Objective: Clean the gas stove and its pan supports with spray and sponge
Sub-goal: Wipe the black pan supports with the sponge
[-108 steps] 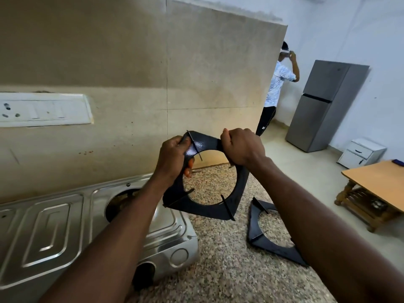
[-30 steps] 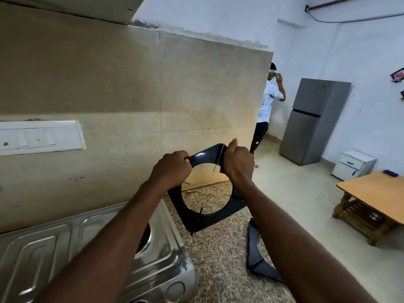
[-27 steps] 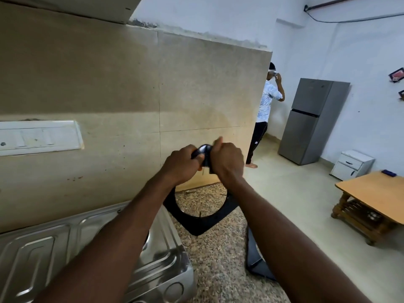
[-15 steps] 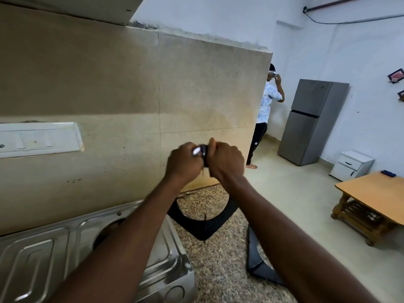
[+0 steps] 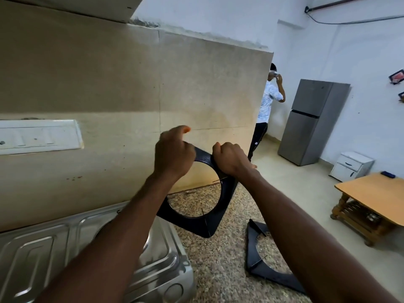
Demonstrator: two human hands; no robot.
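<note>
A person holds a black pan support [image 5: 215,224] upright in the air above a speckled granite counter [image 5: 218,265]. The left hand [image 5: 173,155] and right hand [image 5: 229,159] each curl closed around its top edge. A steel gas stove [image 5: 153,270] sits below left. A second pan support [image 5: 265,272] lies flat on the counter, lower right.

Matt black metal pan support [image 5: 215,217] with fine-grained texture, glossy ribbed steel stove [image 5: 153,265] below the grip, speckled rough-looking granite desk [image 5: 220,259], smooth beige wall tiles [image 5: 109,84], varnished wooden table [image 5: 371,195] far right
</note>
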